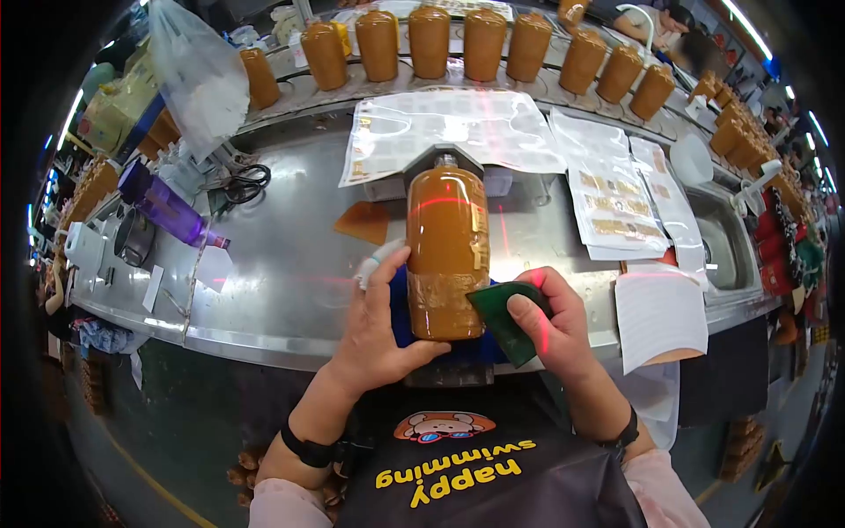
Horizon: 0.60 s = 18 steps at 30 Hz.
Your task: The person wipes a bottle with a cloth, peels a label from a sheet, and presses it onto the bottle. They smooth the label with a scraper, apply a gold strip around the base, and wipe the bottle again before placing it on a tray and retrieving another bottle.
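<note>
A glossy brown bottle (442,229) lies on its back in front of me, its neck in a dark angular holder (414,162). Gold raised lettering runs along its right side, and a clear, wrinkled band wraps its lower part. My left hand (370,339) grips the bottle at its lower left, thumb at the base and fingers along the side. White tape covers one fingertip. My right hand (554,321) pinches a dark green flexible scraper (506,321), whose corner touches the bottle's lower right side. Red laser lines cross the bottle and my right hand.
Brown bottles (429,44) stand upright in a row on the conveyor (387,86) behind. Sheets of decals (607,198) lie at the right, near a sink (726,238). Scissors (246,183), a purple bottle (167,207) and a brown flat piece (363,222) are left. A person (656,26) sits across.
</note>
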Each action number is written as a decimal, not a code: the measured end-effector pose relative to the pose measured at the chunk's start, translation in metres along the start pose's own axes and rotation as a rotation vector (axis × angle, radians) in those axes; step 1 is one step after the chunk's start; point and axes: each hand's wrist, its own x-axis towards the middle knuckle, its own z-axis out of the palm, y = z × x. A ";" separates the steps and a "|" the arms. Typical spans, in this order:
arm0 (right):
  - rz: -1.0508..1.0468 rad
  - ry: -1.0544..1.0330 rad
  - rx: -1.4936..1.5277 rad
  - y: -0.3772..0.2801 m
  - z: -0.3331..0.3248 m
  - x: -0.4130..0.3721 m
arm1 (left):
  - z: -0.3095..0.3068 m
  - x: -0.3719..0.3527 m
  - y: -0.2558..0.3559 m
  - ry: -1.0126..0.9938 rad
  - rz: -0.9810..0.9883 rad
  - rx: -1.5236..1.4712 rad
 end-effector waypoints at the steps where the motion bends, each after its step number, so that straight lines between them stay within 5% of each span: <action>1: 0.011 0.021 -0.013 0.005 0.000 0.001 | 0.003 -0.001 -0.006 0.007 -0.031 -0.232; 3: 0.015 0.032 -0.055 0.007 0.001 0.002 | 0.010 -0.003 -0.015 0.021 -0.094 -0.702; 7: 0.034 0.032 -0.073 0.004 0.003 0.002 | 0.005 0.008 -0.011 0.038 -0.191 -0.826; 13: -0.002 0.033 -0.098 0.002 0.005 0.001 | -0.008 0.018 -0.012 0.031 -0.095 -0.372; 16: -0.003 0.027 -0.118 0.002 0.004 0.001 | -0.022 0.024 -0.008 -0.113 -0.307 -0.512; 18: -0.001 0.034 -0.122 0.003 0.005 0.000 | -0.018 0.024 -0.012 -0.001 -0.234 -0.573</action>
